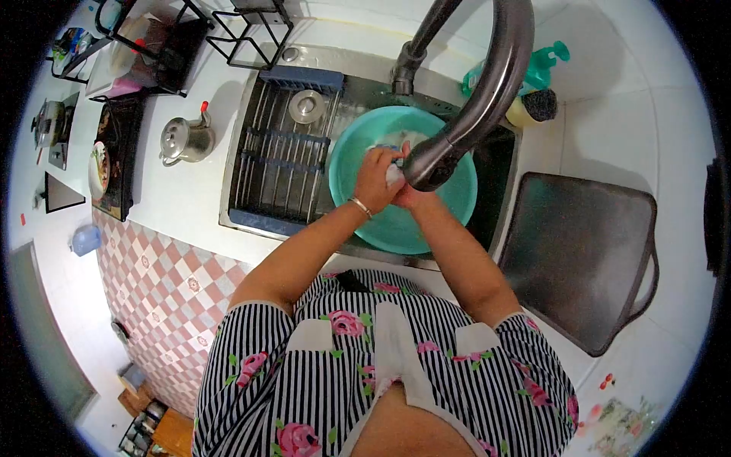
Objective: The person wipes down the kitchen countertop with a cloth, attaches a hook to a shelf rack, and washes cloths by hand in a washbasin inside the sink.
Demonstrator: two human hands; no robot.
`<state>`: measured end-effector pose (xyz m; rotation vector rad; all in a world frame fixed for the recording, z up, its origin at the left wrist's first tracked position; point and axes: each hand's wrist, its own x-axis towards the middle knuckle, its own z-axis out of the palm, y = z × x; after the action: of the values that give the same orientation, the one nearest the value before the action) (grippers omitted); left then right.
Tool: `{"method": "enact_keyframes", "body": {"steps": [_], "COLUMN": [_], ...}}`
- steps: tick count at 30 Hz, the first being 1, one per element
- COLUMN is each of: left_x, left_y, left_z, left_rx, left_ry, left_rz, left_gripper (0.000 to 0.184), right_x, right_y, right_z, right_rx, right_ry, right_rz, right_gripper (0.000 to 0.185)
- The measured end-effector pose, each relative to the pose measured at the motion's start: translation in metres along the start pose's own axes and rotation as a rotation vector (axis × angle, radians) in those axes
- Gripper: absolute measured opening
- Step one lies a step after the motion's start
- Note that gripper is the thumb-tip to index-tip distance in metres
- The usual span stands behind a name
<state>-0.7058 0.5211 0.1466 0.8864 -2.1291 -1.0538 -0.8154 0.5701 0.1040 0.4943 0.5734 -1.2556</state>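
Observation:
A teal basin [403, 238] sits in the metal sink, under the dark curved faucet [499, 91]. Both hands are together over the basin, close to the faucet head. My left hand [376, 180], with a bracelet at its wrist, has its fingers curled round a small whitish item [394, 174]. Against the same item is my right hand [412, 194], partly covered by the faucet head. What the item is cannot be made out. Something pale and blue shows in the basin just beyond the fingers.
A drying rack [278, 160] spans the sink's left side. Further left stand a metal kettle [187, 140] and a black stove [118, 156]. A dark board [579, 251] lies at the right. Behind the faucet are a green bottle [539, 68] and a black scrubber [540, 105].

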Motion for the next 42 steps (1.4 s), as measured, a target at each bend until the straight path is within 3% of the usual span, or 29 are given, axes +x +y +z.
{"method": "enact_keyframes", "body": {"steps": [3, 5, 7, 8, 10, 14, 16, 21, 22, 24, 28, 30, 31, 33, 35, 37, 38, 39, 40, 41, 42], "left_x": [0.002, -0.004, -0.001, 0.003, 0.006, 0.006, 0.008, 0.008, 0.013, 0.026, 0.032, 0.033, 0.028, 0.018, 0.005, -0.001, -0.001, -0.003, -0.005, -0.005, -0.008], "left_y": [0.004, -0.008, -0.010, -0.010, -0.015, -0.039, -0.039, -0.066, -0.057, -0.024, -0.031, -0.039, -0.046, -0.060, -0.058, -0.046, -0.036, -0.040, -0.044, -0.055, -0.070], "left_z": [-0.008, 0.006, 0.017, 0.022, 0.036, 0.061, 0.061, 0.073, 0.057, 0.006, -0.010, -0.006, -0.002, 0.002, 0.012, 0.016, 0.011, 0.020, 0.029, 0.045, 0.054], "left_rx": [0.144, 0.136, 0.027, -0.078, -0.395, -1.029, -1.068, -0.713, -0.629, -0.461, -0.352, -0.170, -0.015, 0.297, 0.422, 0.401, 0.319, 0.226, 0.131, 0.028, -0.177], "left_ry": [-0.036, -0.041, -0.004, 0.036, 0.132, 0.334, 0.397, 0.580, 0.510, 0.365, 0.274, 0.249, 0.148, -0.042, -0.110, -0.307, -0.472, -0.497, -0.525, -0.415, -0.385], "left_rz": [0.203, 0.043, -0.076, -0.119, -0.279, -0.653, -0.828, -1.195, -1.145, -1.047, -0.762, -0.698, -0.640, -0.516, -0.363, -0.301, -0.313, -0.255, -0.199, -0.079, -0.090], "left_gripper": [0.044, 0.056, 0.049, 0.036, 0.030, 0.039, 0.042, 0.047, 0.048, 0.050, 0.048, 0.045, 0.047, 0.055, 0.063, 0.070, 0.074, 0.075, 0.075, 0.072, 0.065], "right_x": [-0.001, 0.008, 0.024, 0.030, 0.033, 0.018, 0.009, 0.029, 0.039, 0.041, 0.024, 0.024, 0.029, 0.029, 0.012, -0.026, -0.037, -0.031, -0.037, -0.045, -0.052], "right_y": [-0.002, 0.004, 0.010, 0.017, 0.026, 0.030, 0.034, 0.037, 0.031, 0.022, -0.009, -0.018, -0.017, -0.027, -0.040, -0.039, -0.035, -0.044, -0.045, -0.048, -0.050], "right_z": [0.005, 0.006, -0.004, -0.003, -0.002, 0.009, 0.013, -0.050, -0.063, -0.072, -0.070, -0.088, -0.106, -0.127, -0.122, -0.039, -0.013, -0.013, -0.006, 0.007, 0.013], "right_rx": [-0.055, -0.125, -0.128, -0.153, -0.227, -0.547, -0.779, -1.622, -1.796, -1.882, -1.560, -1.712, -1.935, -2.189, -2.261, -1.608, -1.278, -0.844, -0.897, -0.948, -0.900], "right_ry": [0.067, 0.144, 0.237, 0.275, 0.338, 0.440, 0.507, 0.617, 0.563, 0.464, 0.297, 0.408, 0.558, 0.585, 0.340, 0.321, 0.310, 0.335, 0.345, 0.353, 0.315], "right_rz": [-0.116, -0.222, -0.264, -0.295, -0.358, -0.438, -0.470, -0.675, -0.858, -1.015, -0.895, -0.688, -0.481, -0.388, -0.652, -0.518, -0.448, -0.367, -0.434, -0.503, -0.507], "right_gripper": [0.054, 0.054, 0.051, 0.051, 0.050, 0.049, 0.049, 0.049, 0.050, 0.049, 0.042, 0.041, 0.041, 0.040, 0.038, 0.035, 0.033, 0.028, 0.027, 0.026, 0.027]}}
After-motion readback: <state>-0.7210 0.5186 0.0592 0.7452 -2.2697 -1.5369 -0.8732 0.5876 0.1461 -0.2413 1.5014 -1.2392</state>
